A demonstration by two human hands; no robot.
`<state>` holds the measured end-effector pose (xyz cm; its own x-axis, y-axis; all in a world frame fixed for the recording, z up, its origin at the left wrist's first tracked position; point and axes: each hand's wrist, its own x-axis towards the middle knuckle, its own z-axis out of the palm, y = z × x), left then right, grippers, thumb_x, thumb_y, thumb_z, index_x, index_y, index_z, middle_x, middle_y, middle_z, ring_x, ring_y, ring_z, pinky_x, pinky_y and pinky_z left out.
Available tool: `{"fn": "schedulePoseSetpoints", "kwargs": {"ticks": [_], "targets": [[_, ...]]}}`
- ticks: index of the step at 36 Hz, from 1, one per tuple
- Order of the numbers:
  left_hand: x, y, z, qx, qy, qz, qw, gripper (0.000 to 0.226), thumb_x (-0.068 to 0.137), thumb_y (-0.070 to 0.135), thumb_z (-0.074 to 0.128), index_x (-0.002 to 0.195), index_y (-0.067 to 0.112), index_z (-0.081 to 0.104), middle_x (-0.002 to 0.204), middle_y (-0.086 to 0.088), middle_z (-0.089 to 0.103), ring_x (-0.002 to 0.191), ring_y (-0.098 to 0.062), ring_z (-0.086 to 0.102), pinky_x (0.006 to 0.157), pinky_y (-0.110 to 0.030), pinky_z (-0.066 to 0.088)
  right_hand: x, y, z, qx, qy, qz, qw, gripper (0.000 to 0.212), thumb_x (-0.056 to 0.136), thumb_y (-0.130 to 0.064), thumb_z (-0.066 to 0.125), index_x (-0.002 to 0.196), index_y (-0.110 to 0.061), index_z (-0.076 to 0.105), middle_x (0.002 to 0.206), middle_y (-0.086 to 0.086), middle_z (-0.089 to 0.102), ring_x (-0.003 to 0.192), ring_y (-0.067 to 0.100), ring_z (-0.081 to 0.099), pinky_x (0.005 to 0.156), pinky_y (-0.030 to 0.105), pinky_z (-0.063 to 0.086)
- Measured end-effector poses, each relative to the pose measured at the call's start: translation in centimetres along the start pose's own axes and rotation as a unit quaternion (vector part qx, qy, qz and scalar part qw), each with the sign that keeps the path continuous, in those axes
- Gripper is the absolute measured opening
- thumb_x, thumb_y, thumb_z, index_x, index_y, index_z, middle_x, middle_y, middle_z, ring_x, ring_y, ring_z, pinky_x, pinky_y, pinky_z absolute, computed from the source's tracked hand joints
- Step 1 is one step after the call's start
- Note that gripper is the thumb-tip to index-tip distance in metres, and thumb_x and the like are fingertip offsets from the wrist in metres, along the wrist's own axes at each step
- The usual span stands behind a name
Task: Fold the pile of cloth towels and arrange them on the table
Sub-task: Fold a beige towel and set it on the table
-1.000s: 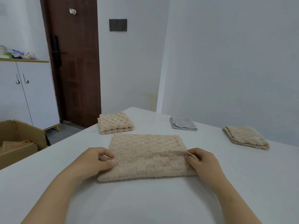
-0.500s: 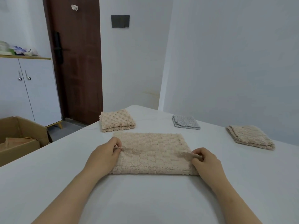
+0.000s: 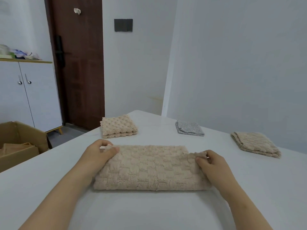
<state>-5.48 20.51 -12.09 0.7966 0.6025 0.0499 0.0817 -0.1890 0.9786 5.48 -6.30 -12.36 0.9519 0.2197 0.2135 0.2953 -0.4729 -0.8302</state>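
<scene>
I note the left hand (image 3: 99,152) and right hand (image 3: 211,165) each pinch an upper corner of the beige towel (image 3: 149,168), their fingertips partly hidden. The towel lies centred on the white table (image 3: 149,209). A brown door (image 3: 79,63) stands behind.

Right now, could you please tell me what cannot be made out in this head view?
Head view, cardboard box: cut off by the left edge, contents unclear.
Head view, items on the cabinet: too small and blurred to identify.
Head view, beige towel: ends covered by the left hand and right hand.
</scene>
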Motion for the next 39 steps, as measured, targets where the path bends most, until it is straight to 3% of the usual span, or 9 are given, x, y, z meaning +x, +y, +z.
{"fn": "schedulePoseSetpoints", "kwargs": {"ticks": [4,11,15,19,23,26,29,35,39], "targets": [[0.3,-1.0,0.1,0.093,0.000,0.022,0.995,0.010,0.083,0.020,0.068,0.085,0.020,0.058,0.084,-0.005,0.064,0.072,-0.015,0.057,0.059,-0.025,0.040,-0.4,0.1,0.7,-0.041,-0.022,0.003,0.999,0.030,0.092,-0.013,0.049,0.065,-0.017,0.038,0.061,-0.005,0.045,0.058,0.009,0.040,0.053,0.024,0.026],[0.4,-1.3,-0.7,0.305,-0.059,0.064,0.948,0.011,0.084,0.023,0.064,0.078,0.028,0.056,0.084,0.011,0.058,0.076,-0.004,0.050,0.060,-0.015,0.034,-0.4,-0.3,-0.4,-0.082,-0.107,0.043,0.990,0.024,0.091,-0.016,0.051,0.069,-0.014,0.044,0.063,-0.002,0.047,0.058,0.011,0.043,0.050,0.020,0.030],[0.3,-1.1,-1.3,0.309,-0.103,0.039,0.945,0.010,0.081,0.023,0.068,0.076,0.027,0.061,0.082,0.006,0.062,0.075,-0.006,0.052,0.061,-0.018,0.036,-0.5,-0.5,-1.3,-0.057,-0.188,0.099,0.975,0.017,0.090,-0.018,0.053,0.076,-0.011,0.046,0.068,0.006,0.049,0.058,0.016,0.042,0.052,0.023,0.033],[0.0,-0.6,-1.0,0.212,-0.090,0.040,0.972,0.004,0.082,0.016,0.068,0.078,0.016,0.066,0.066,0.003,0.056,0.062,-0.007,0.049,0.055,-0.019,0.035,-0.7,-1.0,-2.1,-0.021,-0.215,0.121,0.969,0.016,0.091,-0.020,0.054,0.080,-0.010,0.056,0.069,0.005,0.056,0.055,0.016,0.049,0.048,0.021,0.040],[0.2,-0.4,-0.7,-0.011,-0.053,-0.042,0.998,0.003,0.087,0.010,0.062,0.086,0.010,0.065,0.075,-0.006,0.065,0.062,-0.013,0.059,0.050,-0.019,0.045,-0.4,-1.1,-2.4,0.025,-0.152,0.098,0.983,0.022,0.093,-0.024,0.053,0.077,-0.010,0.059,0.067,0.003,0.059,0.053,0.013,0.052,0.052,0.025,0.042],[0.5,-0.6,-0.5,-0.169,-0.074,-0.108,0.977,0.008,0.086,0.005,0.060,0.093,0.006,0.064,0.080,-0.011,0.070,0.066,-0.021,0.066,0.052,-0.025,0.056,0.0,-1.2,-2.2,0.058,-0.086,0.069,0.992,0.024,0.093,-0.020,0.051,0.073,-0.009,0.059,0.063,0.000,0.056,0.048,0.011,0.048,0.049,0.023,0.040],[1.0,-1.2,0.0,-0.223,-0.052,-0.089,0.969,0.009,0.085,0.003,0.060,0.092,0.006,0.065,0.077,-0.007,0.073,0.063,-0.016,0.069,0.052,-0.025,0.057,0.7,-1.1,-1.5,0.089,-0.037,0.047,0.994,0.020,0.093,-0.016,0.051,0.082,-0.002,0.062,0.067,0.005,0.057,0.052,0.013,0.047,0.049,0.023,0.035],[2.3,-2.9,1.4,-0.046,0.045,0.033,0.997,0.009,0.081,0.009,0.068,0.088,0.015,0.067,0.079,0.000,0.067,0.077,-0.014,0.062,0.069,-0.021,0.048,1.7,0.7,0.7,0.037,0.053,0.028,0.998,0.026,0.089,-0.018,0.056,0.065,-0.009,0.053,0.062,0.004,0.054,0.060,0.019,0.047,0.057,0.028,0.034],[3.0,-2.8,2.0,0.113,0.061,0.066,0.989,0.006,0.082,0.016,0.067,0.078,0.018,0.065,0.074,0.003,0.062,0.070,-0.012,0.054,0.060,-0.017,0.037,1.7,1.6,1.7,-0.023,0.065,0.026,0.997,0.031,0.089,-0.015,0.056,0.059,-0.012,0.046,0.056,0.000,0.047,0.058,0.016,0.043,0.054,0.027,0.030]]}}
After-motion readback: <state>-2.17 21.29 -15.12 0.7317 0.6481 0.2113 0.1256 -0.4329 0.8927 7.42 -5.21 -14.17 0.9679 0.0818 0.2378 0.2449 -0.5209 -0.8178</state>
